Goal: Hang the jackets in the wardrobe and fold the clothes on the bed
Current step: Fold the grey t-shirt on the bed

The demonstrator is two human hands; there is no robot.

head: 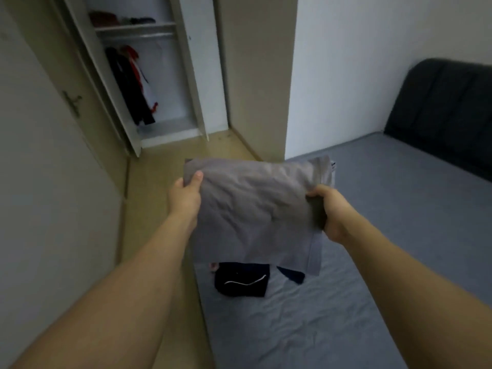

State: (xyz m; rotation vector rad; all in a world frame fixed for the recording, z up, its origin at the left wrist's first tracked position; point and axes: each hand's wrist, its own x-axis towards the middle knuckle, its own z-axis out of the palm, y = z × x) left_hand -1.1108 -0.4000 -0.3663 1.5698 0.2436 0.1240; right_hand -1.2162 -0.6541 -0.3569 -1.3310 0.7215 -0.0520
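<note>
— Room? 
— Small bedroom: pale walls, tan floor (170,182) on the left, bed (386,235) with grey-blue sheet filling the right and near side, dark padded headboard (447,107) at far right.

— And the garment? 
— Grey folded cloth (253,209), held up above the bed's near left edge, spread between both hands. Left hand (186,198) gripping its left edge, thumb on top, fingers hidden beneath. Right hand (330,211) clamped on the right edge, fingers curled round bunched fabric.

— Beneath it? 
— Folded black garment (241,279) with a white stripe lying on the sheet; just right of it, a dark blue piece (291,274), partly hidden.

— Farther off? 
— Open wardrobe (149,83) at far left, black and red-white jackets (133,83) hanging from its rail, blurred items on the shelf above.
</note>
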